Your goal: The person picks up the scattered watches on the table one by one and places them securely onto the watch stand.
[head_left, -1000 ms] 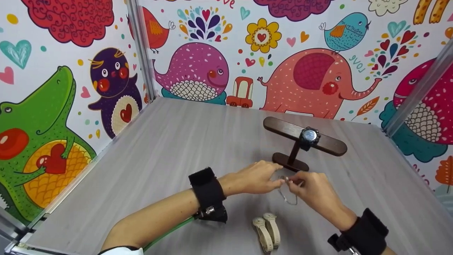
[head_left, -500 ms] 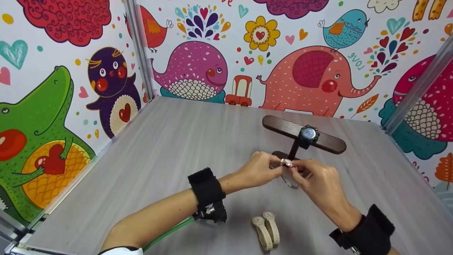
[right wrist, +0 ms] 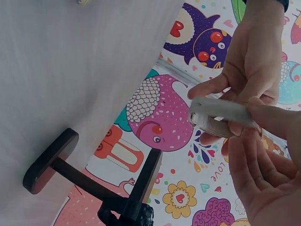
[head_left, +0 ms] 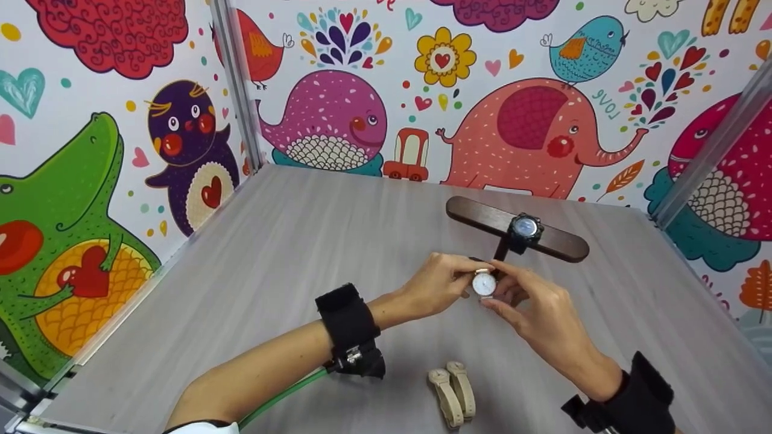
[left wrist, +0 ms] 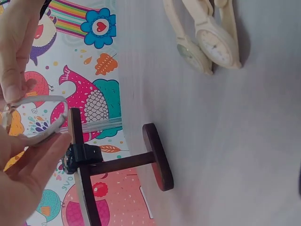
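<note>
A small wristwatch [head_left: 484, 283] with a white dial and a pale looped strap is held in the air between both hands, its dial towards the head camera. My left hand [head_left: 431, 286] pinches it from the left, index finger at the dial's top edge. From the right, my right hand [head_left: 546, 310] grips it with thumb and fingers. The left wrist view shows the strap [left wrist: 59, 101] as a closed loop beside the fingers. Just behind the hands stands a dark wooden watch stand [head_left: 470, 214], with a black watch [head_left: 526, 228] around its bar.
Two cream watches [head_left: 449, 395] lie side by side on the grey table [head_left: 313, 241], near its front. Cartoon-printed walls [head_left: 338, 120] enclose the back and sides. A green cable [head_left: 283, 395] runs along the left forearm.
Both hands have risen slightly with the watch. It has turned so its dial now faces the head camera. The stand and the cream watches have stayed put.
</note>
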